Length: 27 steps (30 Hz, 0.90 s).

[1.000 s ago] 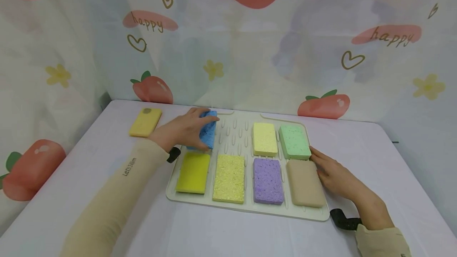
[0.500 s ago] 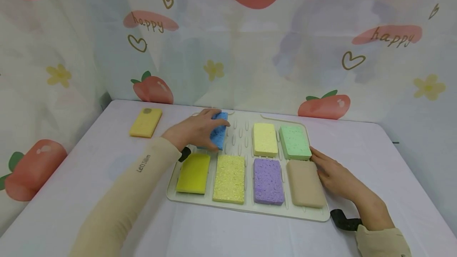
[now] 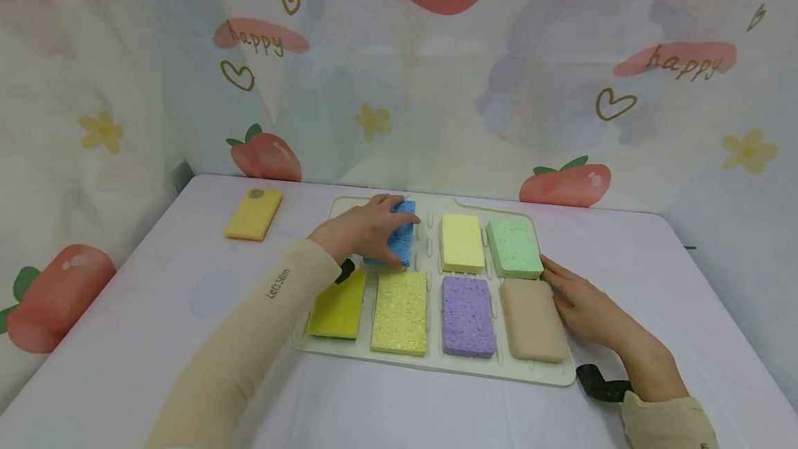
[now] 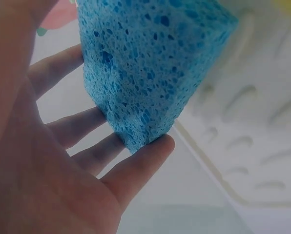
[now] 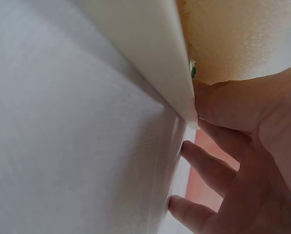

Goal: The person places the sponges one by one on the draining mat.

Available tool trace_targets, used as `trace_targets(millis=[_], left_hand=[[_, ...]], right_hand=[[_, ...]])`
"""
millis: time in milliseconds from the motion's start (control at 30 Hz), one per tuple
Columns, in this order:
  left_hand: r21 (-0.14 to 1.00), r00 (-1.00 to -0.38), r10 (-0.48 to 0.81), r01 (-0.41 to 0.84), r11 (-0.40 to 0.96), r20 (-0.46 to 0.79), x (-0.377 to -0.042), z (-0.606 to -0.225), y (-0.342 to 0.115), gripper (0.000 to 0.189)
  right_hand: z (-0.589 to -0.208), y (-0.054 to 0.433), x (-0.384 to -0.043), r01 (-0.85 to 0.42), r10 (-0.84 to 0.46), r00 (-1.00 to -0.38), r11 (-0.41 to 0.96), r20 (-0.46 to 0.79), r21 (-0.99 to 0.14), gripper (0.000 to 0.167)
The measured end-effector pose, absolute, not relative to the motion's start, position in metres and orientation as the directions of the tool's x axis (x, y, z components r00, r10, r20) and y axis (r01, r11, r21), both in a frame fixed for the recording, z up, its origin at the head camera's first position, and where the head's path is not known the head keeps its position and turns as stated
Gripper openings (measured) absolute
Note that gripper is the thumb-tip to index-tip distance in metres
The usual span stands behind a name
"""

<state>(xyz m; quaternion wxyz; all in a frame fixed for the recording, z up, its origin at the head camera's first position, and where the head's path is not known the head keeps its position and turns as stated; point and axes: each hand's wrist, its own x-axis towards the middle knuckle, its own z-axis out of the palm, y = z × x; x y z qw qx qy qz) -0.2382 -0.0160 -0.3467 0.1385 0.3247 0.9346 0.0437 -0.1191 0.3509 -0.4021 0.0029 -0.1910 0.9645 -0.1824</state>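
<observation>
A blue sponge (image 3: 404, 234) is gripped by my left hand (image 3: 358, 231) over the back left part of a cream ribbed tray (image 3: 430, 249). In the left wrist view the pitted blue sponge (image 4: 135, 58) stands tilted, thumb and fingers along its edges. My right hand (image 3: 582, 305) rests at the tray's right edge, beside a beige sponge (image 3: 535, 321) and a mint green sponge (image 3: 514, 248). The right wrist view shows the thumb of the right hand (image 5: 243, 156) against the tray's side (image 5: 150, 53), the other fingers spread with tips near the white cloth.
On the tray lie a pale yellow sponge (image 3: 461, 243), a purple sponge (image 3: 468, 316), a speckled yellow sponge (image 3: 399, 314) and a bright yellow sponge (image 3: 337, 307), partly behind the left wrist. A yellow sponge with a dark spot (image 3: 254, 217) lies left of the tray. Patterned curtains (image 3: 436, 123) border the table.
My left hand has moved to the right across the back of the tray with the blue sponge in its grip. The right hand has stayed at the tray's edge.
</observation>
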Motion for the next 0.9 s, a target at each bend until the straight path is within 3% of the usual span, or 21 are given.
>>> trace_targets(millis=[467, 900], left_hand=[[0.215, -0.729, 0.631, 0.594, 0.776, -0.264, -0.239, -0.352, 0.002, 0.087], [0.186, -0.741, 0.602, 0.574, 0.798, -0.298, -0.24, -0.359, 0.013, 0.088]], right_hand=[[-0.401, 0.35, -0.118, -0.359, -0.366, -0.929, 0.856, 0.053, -0.371, 0.046], [-0.402, 0.351, -0.119, -0.361, -0.367, -0.928, 0.86, 0.054, -0.36, 0.046]])
